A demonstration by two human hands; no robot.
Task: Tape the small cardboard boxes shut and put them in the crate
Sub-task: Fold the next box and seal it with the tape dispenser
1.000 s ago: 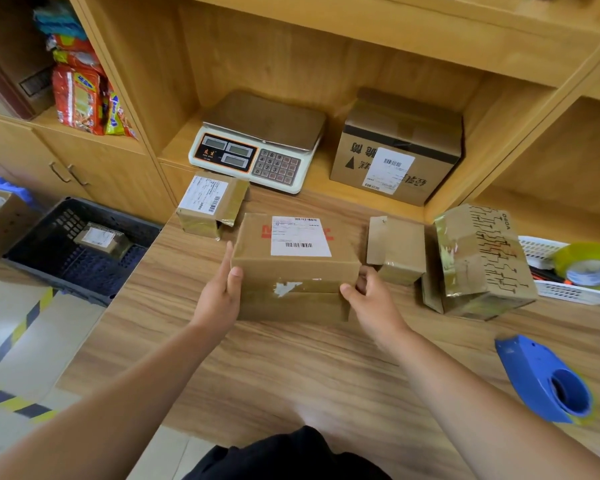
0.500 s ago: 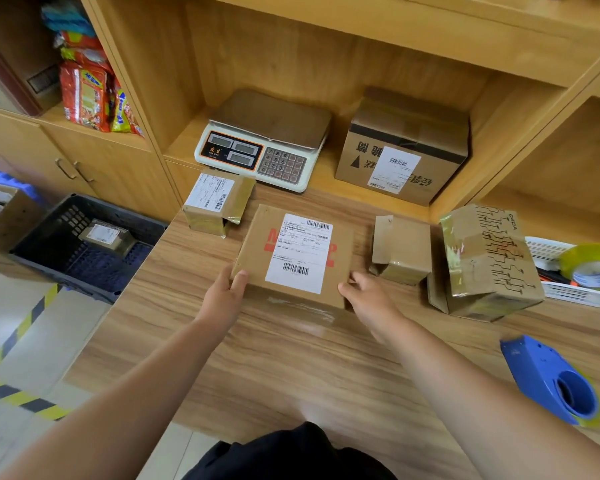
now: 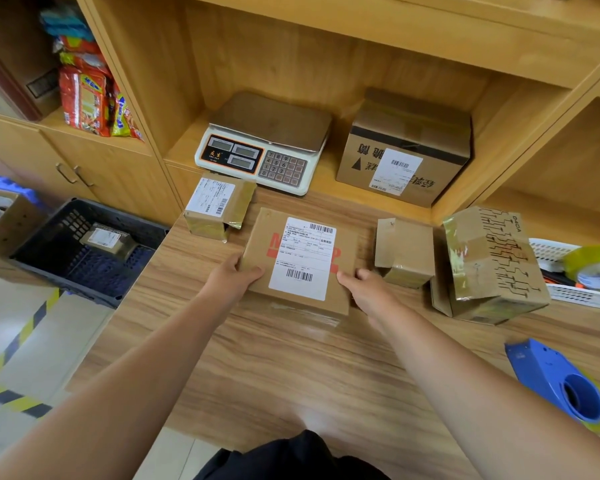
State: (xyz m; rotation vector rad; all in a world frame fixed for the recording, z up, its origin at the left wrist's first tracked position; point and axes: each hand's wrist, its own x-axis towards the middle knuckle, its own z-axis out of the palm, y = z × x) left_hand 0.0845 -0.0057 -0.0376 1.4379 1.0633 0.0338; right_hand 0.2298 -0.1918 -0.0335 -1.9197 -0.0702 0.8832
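both left hand (image 3: 234, 282) and right hand (image 3: 369, 289) pinch the labelled box (image 3: 257, 251), thumbs on top.

brown box (image 3: 298, 261) with white label (image 3: 302, 258), blue tape dispenser (image 3: 558, 379), dark crate (image 3: 84, 251), yellow-black floor stripe (image 3: 18, 344).

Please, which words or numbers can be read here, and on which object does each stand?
"D4OA": side of the patterned box.
"7 8 9", "4 5 6", "1 2 3": keypad of the scale.
Too small or blurred: the shipping labels, the scale brand, the upside-down print on the shelf box.
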